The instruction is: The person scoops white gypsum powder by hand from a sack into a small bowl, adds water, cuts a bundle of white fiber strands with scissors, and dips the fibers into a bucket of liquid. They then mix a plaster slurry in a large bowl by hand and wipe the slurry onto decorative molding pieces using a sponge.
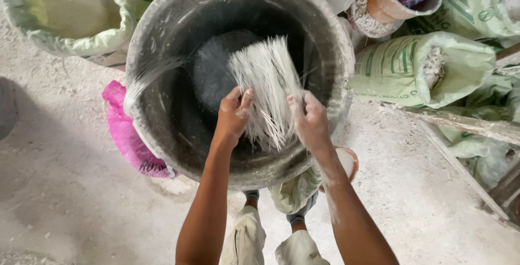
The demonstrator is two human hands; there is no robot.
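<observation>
The sticks [268,89] blur at their fanned tips, and a second streak [149,78] on the tub [162,135] rim smears past reading. The pink bag [127,135] is half under the tub. The top sacks [70,10] are cropped.

Single head-worn view, looking almost straight down from above the large grey tub [162,135], which fills the upper centre of the frame at close range. The wearer's forearms and legs enter from the bottom edge below the tub; sacks lie at its upper left and right.
</observation>
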